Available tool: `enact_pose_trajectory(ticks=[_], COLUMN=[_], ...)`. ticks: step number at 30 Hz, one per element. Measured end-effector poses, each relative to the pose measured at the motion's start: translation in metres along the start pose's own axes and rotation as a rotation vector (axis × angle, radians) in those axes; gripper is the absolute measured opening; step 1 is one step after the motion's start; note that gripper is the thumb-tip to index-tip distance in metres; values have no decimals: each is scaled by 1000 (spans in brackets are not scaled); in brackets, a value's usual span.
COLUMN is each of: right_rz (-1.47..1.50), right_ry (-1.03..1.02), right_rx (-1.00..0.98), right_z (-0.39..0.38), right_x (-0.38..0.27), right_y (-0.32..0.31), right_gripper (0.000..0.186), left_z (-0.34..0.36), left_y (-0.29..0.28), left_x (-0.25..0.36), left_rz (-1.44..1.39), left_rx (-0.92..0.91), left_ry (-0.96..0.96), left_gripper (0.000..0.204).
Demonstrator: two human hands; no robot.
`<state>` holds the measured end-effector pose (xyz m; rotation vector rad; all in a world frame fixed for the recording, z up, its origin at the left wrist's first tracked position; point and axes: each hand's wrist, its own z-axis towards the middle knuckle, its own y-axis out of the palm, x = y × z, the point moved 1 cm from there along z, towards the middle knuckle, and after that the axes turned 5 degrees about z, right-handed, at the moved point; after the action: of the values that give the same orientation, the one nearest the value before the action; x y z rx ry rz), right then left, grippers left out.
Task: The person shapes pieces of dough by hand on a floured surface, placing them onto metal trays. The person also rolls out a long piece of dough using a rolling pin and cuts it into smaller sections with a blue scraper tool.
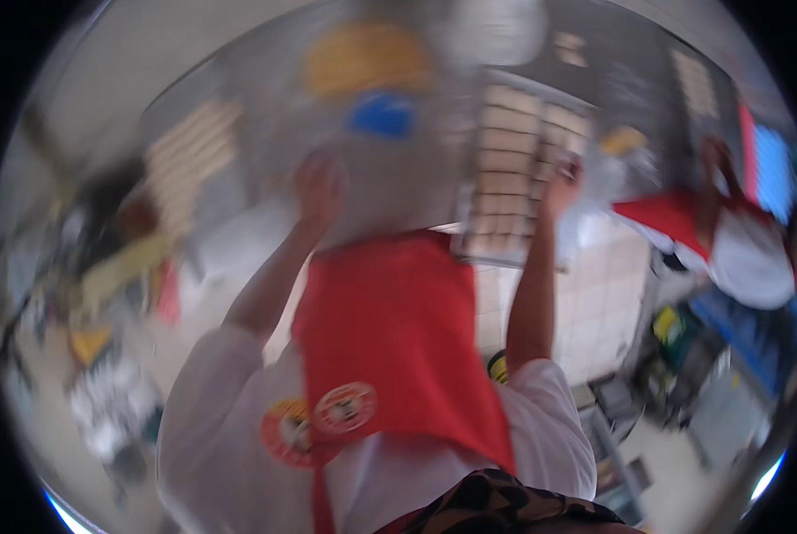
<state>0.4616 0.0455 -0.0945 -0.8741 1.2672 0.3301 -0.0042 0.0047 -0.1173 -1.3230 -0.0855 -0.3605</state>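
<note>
A tray (463, 214) with rows of pale, block-like pieces (504, 160) lies on the grey worktop to my right. Over the tray's right side is my right hand (559, 185), its fingers bent and smeared by motion. Something small may be at its fingertips, too blurred to make out. My left hand (317, 189) is above the worktop (390, 182) near its front edge, left of the tray; blur hides how its fingers lie. Beyond it sits a flat blue object (382, 116), its kind unclear. Behind that is a rounded yellow mass (367, 60), perhaps dough.
More rows of pale pieces (192, 165) lie at the left. A whitish round container or bag (496, 31) stands at the back. Clear plastic (628, 169) and a yellow lump (623, 140) are right of the tray. At far right, a co-worker in a red apron (670, 218) stands at the worktop.
</note>
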Motion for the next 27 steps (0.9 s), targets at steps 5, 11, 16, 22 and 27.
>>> enact_pose_trajectory(ticks=[5,11,16,22,27], right_rz=[59,-51,218,-56,-457], right_ry=[210,41,480,73,-661], right_rx=[-231,-959,-1110,-988,-543], right_z=[-124,-236,-309,-271,-153], right_x=[-14,-37,-110,-89,-97], right_y=[40,156,219,262,286], right_gripper=[34,34,33,25,20], left_z=[-70,-58,-40,-99,-191], left_y=[-63,-18,-44,-78,-103], left_x=[-97,-136,-75,-108,-189], left_rz=[-24,-58,-535,-681,-583], left_rx=[-100,-59,-135,57,114], left_ry=[-513,-433,-17,-549,-744], left_gripper=[56,39,43,45,33])
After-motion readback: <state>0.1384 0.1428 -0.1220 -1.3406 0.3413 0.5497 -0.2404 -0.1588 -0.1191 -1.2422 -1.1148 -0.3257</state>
